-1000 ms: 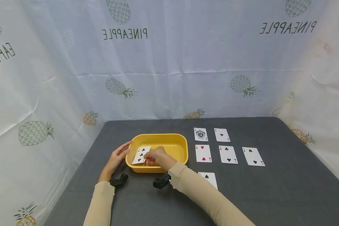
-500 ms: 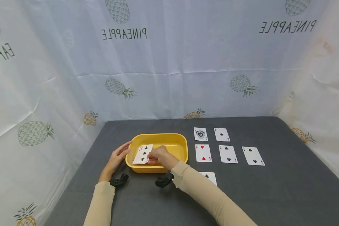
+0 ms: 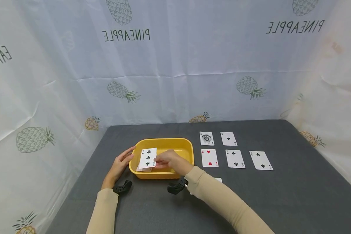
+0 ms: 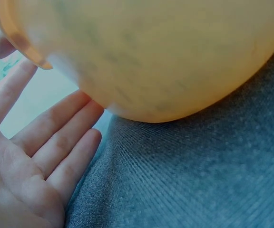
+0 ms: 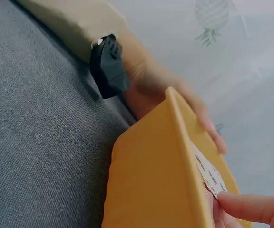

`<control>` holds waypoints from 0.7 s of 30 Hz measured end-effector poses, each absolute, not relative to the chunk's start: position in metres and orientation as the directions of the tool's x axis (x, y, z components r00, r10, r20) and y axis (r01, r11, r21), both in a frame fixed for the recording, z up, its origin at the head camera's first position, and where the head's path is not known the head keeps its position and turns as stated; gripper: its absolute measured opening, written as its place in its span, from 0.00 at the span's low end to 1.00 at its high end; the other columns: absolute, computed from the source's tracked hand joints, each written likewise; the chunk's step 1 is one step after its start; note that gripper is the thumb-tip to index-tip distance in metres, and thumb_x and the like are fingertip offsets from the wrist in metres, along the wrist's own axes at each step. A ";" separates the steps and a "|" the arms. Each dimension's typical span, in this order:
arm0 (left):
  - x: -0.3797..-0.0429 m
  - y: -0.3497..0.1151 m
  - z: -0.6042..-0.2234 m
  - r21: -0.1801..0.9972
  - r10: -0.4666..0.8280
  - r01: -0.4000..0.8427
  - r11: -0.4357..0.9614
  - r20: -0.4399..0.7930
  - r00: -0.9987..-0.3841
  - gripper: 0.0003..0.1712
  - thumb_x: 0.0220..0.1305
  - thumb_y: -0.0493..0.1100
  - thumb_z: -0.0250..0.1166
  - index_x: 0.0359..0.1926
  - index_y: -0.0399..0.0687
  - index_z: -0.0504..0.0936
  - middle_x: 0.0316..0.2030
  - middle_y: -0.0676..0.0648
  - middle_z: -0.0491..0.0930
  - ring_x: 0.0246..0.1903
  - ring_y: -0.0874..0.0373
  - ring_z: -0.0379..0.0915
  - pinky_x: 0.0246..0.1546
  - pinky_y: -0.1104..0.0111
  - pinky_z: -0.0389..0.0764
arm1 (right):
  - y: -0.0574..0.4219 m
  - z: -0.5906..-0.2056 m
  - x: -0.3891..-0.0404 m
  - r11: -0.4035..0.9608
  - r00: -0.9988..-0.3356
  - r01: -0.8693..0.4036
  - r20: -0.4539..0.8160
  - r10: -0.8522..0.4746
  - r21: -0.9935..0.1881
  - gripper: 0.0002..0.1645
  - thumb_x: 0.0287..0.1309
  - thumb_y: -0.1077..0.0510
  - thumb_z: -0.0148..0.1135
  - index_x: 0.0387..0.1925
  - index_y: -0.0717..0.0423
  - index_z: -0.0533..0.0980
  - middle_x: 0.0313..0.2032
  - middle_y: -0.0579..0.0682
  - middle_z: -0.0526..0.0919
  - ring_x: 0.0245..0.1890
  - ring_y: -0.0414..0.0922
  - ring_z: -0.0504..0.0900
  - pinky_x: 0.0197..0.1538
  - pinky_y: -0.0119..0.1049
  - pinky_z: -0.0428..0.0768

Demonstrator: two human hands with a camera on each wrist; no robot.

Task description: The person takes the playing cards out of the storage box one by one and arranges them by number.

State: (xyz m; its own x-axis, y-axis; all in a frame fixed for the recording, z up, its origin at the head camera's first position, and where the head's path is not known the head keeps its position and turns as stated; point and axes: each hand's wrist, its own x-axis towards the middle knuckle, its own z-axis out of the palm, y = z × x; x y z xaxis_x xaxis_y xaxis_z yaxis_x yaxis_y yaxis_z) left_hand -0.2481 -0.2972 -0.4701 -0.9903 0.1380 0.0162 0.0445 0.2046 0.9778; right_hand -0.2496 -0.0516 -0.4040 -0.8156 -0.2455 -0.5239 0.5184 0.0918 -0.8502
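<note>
Between thumb and fingers, my right hand (image 3: 173,161) pinches the right edge of a three of clubs playing card (image 3: 148,157). The card is over the left part of a yellow plastic tub (image 3: 161,175), partly covering another card (image 3: 143,169) inside it. In the right wrist view the thumb (image 5: 251,206) presses on the card's face (image 5: 208,171). My left hand (image 3: 117,167) rests against the tub's left end. Its fingers are fairly straight in the left wrist view, the tips touching the tub's outer wall (image 4: 165,90).
Face-up cards lie right of the tub: an ornate ace (image 3: 207,138), an ace of clubs (image 3: 228,138), a two of hearts (image 3: 209,158), a two of clubs (image 3: 235,159) and a two of spades (image 3: 261,160). My right forearm mostly hides another card (image 3: 219,179). Pineapple-print curtains (image 3: 175,97) surround the grey table (image 3: 146,208).
My right hand has drawn back to the right and raised the three of clubs, turning it more upright. More of the card beneath shows. My left hand stays at the tub.
</note>
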 end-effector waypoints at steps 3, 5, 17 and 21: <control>-0.248 -0.297 -0.470 0.976 0.141 0.048 0.211 0.019 -0.990 0.32 0.72 0.48 0.53 0.72 0.41 0.59 0.66 0.47 0.67 0.50 0.84 0.70 0.49 0.83 0.75 | -0.046 -0.403 -0.249 0.080 -0.817 0.516 -0.518 -0.255 -0.853 0.13 0.56 0.67 0.64 0.44 0.70 0.80 0.24 0.52 0.80 0.22 0.41 0.81 0.45 0.38 0.84; -0.247 -0.296 -0.470 0.976 0.139 0.049 0.213 0.019 -0.990 0.32 0.73 0.48 0.52 0.72 0.40 0.59 0.68 0.40 0.64 0.49 0.84 0.70 0.48 0.83 0.75 | -0.043 -0.402 -0.249 0.063 -0.818 0.521 -0.519 -0.248 -0.851 0.12 0.55 0.68 0.64 0.43 0.70 0.79 0.23 0.52 0.80 0.21 0.41 0.81 0.42 0.38 0.85; -0.245 -0.295 -0.471 0.982 0.156 0.071 0.176 0.044 -0.987 0.31 0.73 0.45 0.52 0.72 0.37 0.58 0.58 0.66 0.70 0.50 0.84 0.70 0.48 0.84 0.75 | 0.007 -0.387 -0.233 0.057 -0.840 0.432 -0.425 -0.338 -0.900 0.14 0.58 0.65 0.63 0.45 0.68 0.79 0.33 0.51 0.80 0.31 0.41 0.82 0.45 0.35 0.85; -0.247 -0.297 -0.473 0.985 0.162 0.085 0.152 0.060 -0.985 0.32 0.73 0.45 0.53 0.71 0.35 0.58 0.51 0.74 0.72 0.50 0.84 0.71 0.48 0.84 0.75 | 0.022 -0.381 -0.231 0.038 -0.849 0.427 -0.415 -0.327 -0.903 0.15 0.56 0.64 0.65 0.46 0.67 0.79 0.38 0.53 0.80 0.35 0.42 0.83 0.51 0.39 0.83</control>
